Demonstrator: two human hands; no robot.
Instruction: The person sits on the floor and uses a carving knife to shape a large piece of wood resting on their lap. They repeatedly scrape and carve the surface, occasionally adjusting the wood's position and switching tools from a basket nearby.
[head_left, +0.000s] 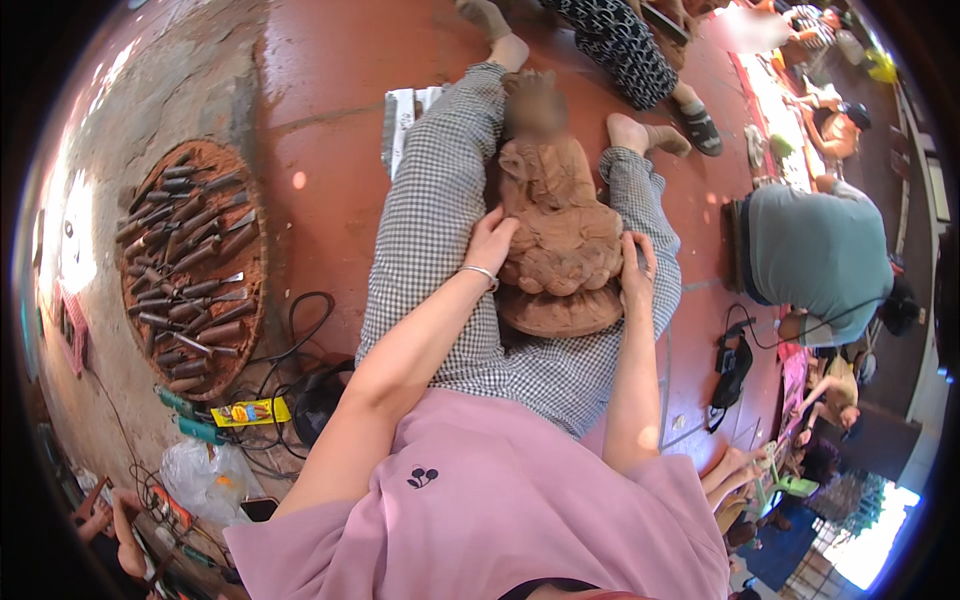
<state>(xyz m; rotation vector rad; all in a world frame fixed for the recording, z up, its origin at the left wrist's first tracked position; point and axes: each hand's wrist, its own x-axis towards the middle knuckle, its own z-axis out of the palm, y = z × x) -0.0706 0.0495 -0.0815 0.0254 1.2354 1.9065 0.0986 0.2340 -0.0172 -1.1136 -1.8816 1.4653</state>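
A brown carved wooden statue (560, 225) of a seated figure stands between my outstretched legs, its flared base toward me and its head pointing away. My left hand (491, 241) grips its left side at mid-height, with a bracelet on that wrist. On the opposite side, my right hand (638, 268) holds the lower body just above the base, fingers curled against the wood. The undersides of both hands' grips are partly hidden. No tool is in either hand.
To the left, a round woven tray (255, 330) carries several wood-handled chisels. Cables, a yellow packet (250, 411), a clear plastic bag (208, 480) and a phone (259, 509) lie nearer me. A black pouch (731, 372) is on the right-hand tiles. Other people sit beyond and rightward.
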